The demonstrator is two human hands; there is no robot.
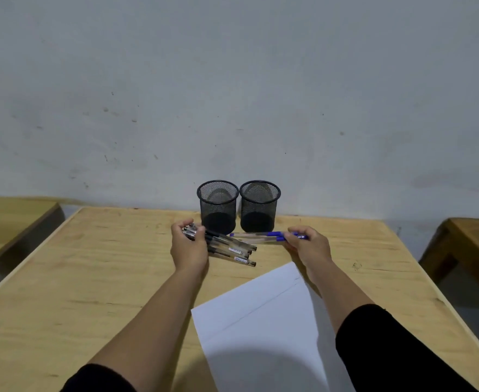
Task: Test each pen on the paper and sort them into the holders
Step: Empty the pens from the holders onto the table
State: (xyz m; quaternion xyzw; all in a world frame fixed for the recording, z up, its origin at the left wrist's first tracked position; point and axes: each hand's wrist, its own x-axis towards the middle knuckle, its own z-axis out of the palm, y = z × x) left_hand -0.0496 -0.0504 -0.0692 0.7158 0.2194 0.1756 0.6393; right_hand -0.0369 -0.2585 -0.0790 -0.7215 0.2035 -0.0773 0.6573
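While both black wire-mesh holders [217, 206] [260, 205] at frame centre stand empty, I see sorting unstarted: left hand [188, 248] grips black-capped clear pens [232, 248], right hand [309, 246] pinches blue-capped clear pens [261, 236], and the white paper sheet [261, 329] lies on the pale wooden worktop [91, 278] at lower centre.

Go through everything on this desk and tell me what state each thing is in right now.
Left black mesh holder: upright, empty.
Right black mesh holder: upright, empty.
Black-capped clear pens: bunched, gripped by left hand.
Blue-capped clear pens: held by right hand.
White paper sheet: flat, one faint line.
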